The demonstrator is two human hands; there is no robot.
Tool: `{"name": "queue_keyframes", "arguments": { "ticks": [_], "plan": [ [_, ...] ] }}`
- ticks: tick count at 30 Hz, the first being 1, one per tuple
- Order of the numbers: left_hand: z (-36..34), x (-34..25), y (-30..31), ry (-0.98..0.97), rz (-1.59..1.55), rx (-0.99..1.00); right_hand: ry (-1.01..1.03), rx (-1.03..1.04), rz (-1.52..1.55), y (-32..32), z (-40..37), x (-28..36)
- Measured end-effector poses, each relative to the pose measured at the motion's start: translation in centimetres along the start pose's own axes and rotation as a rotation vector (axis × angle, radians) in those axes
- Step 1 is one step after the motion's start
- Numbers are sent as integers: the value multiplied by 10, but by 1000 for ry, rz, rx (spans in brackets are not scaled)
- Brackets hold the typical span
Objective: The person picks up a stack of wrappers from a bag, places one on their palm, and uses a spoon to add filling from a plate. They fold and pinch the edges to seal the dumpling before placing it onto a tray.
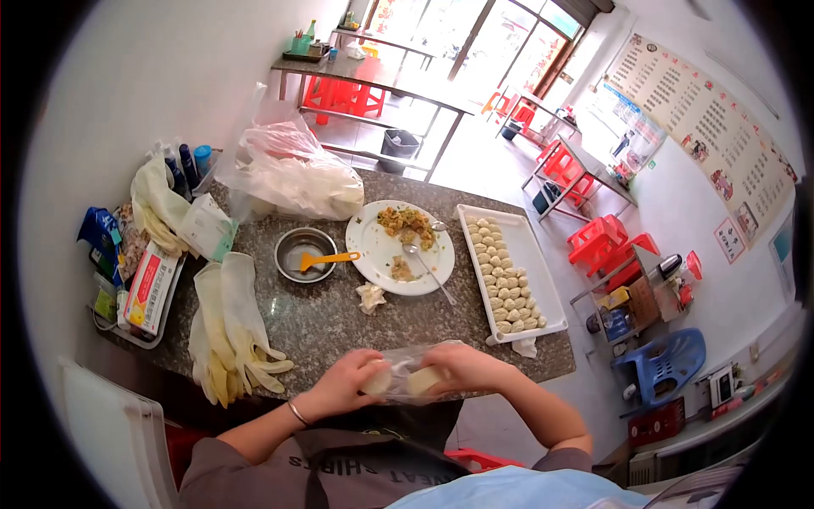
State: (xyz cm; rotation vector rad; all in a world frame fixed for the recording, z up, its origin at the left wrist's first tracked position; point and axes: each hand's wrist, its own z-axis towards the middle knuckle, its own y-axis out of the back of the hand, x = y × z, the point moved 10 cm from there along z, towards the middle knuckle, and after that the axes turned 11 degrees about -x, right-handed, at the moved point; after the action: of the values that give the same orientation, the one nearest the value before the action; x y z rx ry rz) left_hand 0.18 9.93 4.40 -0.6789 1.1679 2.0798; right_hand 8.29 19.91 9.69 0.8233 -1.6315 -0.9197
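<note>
At the near edge of the table, my left hand (352,380) and my right hand (465,367) are both closed on a clear plastic bag (398,365). Pale pieces that look like stacked dumpling wrappers (421,382) show between them, one portion by each hand. Beyond the hands lies a crumpled scrap of dough or paper (370,298). A white plate (365,254) holds chopped filling (405,225) and a metal spoon (428,273). Right of it, rows of filled dumplings (500,271) occupy part of a white tray (549,293).
Left of the plate stands a metal bowl (288,271) with an orange-handled scraper (339,257) across it. Cream rubber gloves (237,331) lie farther left, near a crowded tray of boxes (153,288). A plastic bag (292,170) sits at the back; red stools (593,242) stand beyond.
</note>
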Motion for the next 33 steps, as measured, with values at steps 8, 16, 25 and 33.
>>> {"name": "queue_keyframes", "arguments": {
  "ticks": [8, 16, 25, 33],
  "plan": [
    [121, -15, -2, 249, -1312, -29, -144, -856, 680, 88, -25, -42],
    [115, 46, -44, 444, -1040, -61, -325, -1000, 920, 16, -11, -104],
    [103, 65, -51, 576, -1181, -175, -378, -1096, 851, 7, -9, -99],
    [106, 70, -43, 497, -941, -223, -297, -963, 993, 4, 3, -102]
  ]
}}
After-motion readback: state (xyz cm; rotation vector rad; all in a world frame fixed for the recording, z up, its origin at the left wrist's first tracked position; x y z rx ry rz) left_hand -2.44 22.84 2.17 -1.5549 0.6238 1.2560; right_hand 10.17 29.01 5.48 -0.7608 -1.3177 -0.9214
